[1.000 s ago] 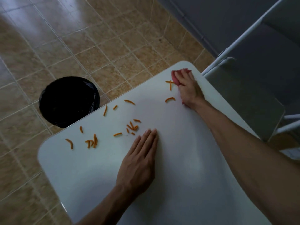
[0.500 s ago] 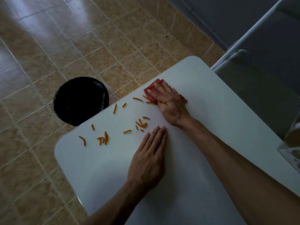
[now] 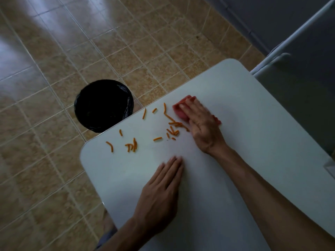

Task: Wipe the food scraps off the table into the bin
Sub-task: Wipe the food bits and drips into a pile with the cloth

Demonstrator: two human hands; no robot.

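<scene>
Several orange food scraps point(image 3: 173, 131) lie scattered over the far left part of the white table point(image 3: 253, 124). My right hand point(image 3: 201, 124) presses flat on a red cloth point(image 3: 179, 109), whose left edge touches the nearest scraps. My left hand point(image 3: 163, 189) rests flat on the table nearer to me, fingers straight, holding nothing. A black-lined bin point(image 3: 104, 105) stands on the floor just beyond the table's far left edge.
Tan floor tiles point(image 3: 54, 60) surround the table. A white chair frame point(image 3: 282, 55) and a grey surface stand beyond the table's right corner. A pale object point(image 3: 330, 167) shows at the right border.
My right hand has swept the cloth from the far corner leftward, pushing scraps toward the other scraps near the bin-side edge. My left hand has stayed flat on the table.
</scene>
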